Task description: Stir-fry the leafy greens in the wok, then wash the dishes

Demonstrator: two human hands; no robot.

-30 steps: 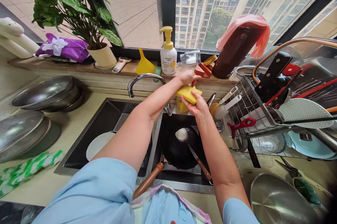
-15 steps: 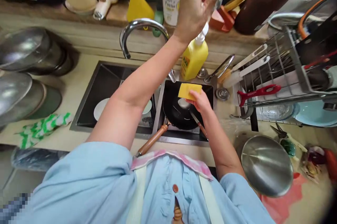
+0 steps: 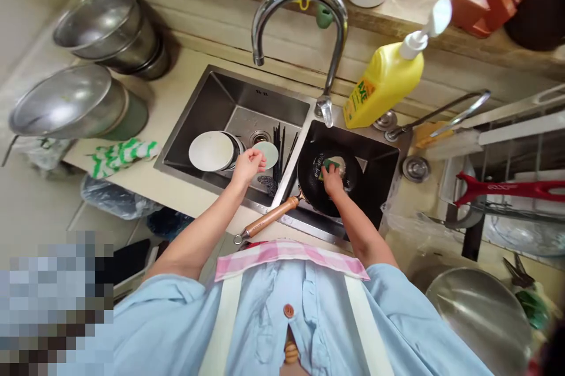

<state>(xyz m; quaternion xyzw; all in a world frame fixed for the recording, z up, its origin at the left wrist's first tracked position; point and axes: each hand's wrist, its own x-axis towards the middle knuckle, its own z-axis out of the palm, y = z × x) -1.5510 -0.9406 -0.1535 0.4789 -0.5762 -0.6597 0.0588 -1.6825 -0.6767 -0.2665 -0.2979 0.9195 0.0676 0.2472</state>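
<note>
right hand (image 3: 333, 183): got a sponge (image 3: 330, 163) in its grip, green scrubby side up
sponge spot: down in the black wok (image 3: 309, 183), which sits in the right basin (image 3: 389, 155), wooden handle (image 3: 271, 217) poking out over the front edge
left hand (image 3: 248, 166): kinda loose, fingers half curled, near the pale green dish (image 3: 267, 155) in the left basin (image 3: 225, 89)
soap bottle (image 3: 383, 79): yellow, AXE label, just behind the right basin

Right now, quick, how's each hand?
Left hand: partly open, loosely curled, nothing visible in its grip.
Right hand: closed on the sponge inside the pan.
</note>
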